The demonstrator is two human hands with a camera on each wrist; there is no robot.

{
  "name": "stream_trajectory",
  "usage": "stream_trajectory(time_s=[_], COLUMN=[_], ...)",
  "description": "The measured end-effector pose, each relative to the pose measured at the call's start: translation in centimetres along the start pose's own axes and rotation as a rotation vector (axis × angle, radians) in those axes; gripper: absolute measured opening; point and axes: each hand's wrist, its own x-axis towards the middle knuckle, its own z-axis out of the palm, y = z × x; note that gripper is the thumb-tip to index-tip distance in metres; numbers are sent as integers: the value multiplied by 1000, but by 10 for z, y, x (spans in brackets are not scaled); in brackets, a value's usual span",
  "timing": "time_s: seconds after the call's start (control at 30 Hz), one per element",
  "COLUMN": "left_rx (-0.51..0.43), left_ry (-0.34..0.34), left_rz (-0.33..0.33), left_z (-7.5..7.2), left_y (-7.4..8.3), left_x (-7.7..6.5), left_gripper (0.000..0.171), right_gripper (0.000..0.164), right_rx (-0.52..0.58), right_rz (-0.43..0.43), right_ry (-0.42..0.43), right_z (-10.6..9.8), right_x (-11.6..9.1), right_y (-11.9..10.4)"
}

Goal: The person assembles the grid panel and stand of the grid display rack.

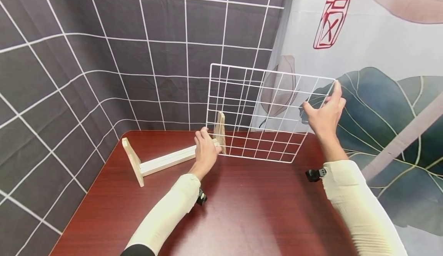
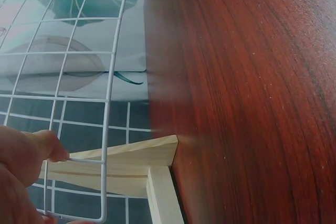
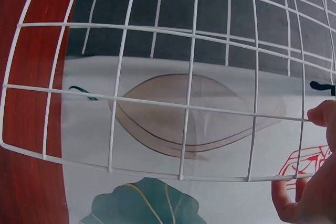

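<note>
A white wire grid panel [image 1: 256,112] is held up at a tilt over the far part of the table. My left hand [image 1: 205,150] grips its lower left edge, and the left wrist view shows the thumb pressed against a wire near the corner. At the upper right corner, my right hand [image 1: 326,112] holds the side wire between thumb and fingers. Just behind the left hand stands a pale wooden stand [image 1: 169,160], two upright end pieces joined by a crossbar. Its right end piece [image 2: 134,161] shows partly through the grid.
The reddish-brown wooden table [image 1: 242,210] carries the stand at its back left. A dark grey checked curtain [image 1: 159,56] hangs behind and to the left. On the right hangs a white curtain [image 1: 304,29] with leaf prints and a red seal mark.
</note>
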Motion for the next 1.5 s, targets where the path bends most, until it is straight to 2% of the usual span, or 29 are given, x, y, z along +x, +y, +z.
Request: stream_trajectory(time_s=[0.33,0.5,0.67,0.9,1.03,1.27,1.5], left_rx=[-9,-8,5,7,-3,-38,-60], left_ry=[6,12,20,20,5,-4,23], left_rz=[-4,-8,-7,3,2,7,24], left_z=[3,4,4,3,3,2,4], left_y=[-1,0,0,2,3,5,10], left_x=[0,0,0,1,1,0,0], left_gripper=[89,90,89,86,84,86,85], right_gripper=[93,87,78,71,73,79,84], right_rx=[42,75,74,49,14,-83,-117], right_rz=[-17,-64,-146,-320,-369,-385,-349], right_ry=[24,57,70,89,40,-53,-86], right_z=[-1,0,5,23,33,49,60], right_x=[-3,-7,-15,-29,-40,-57,-66], right_y=[-5,-3,-2,-1,-1,-6,-14])
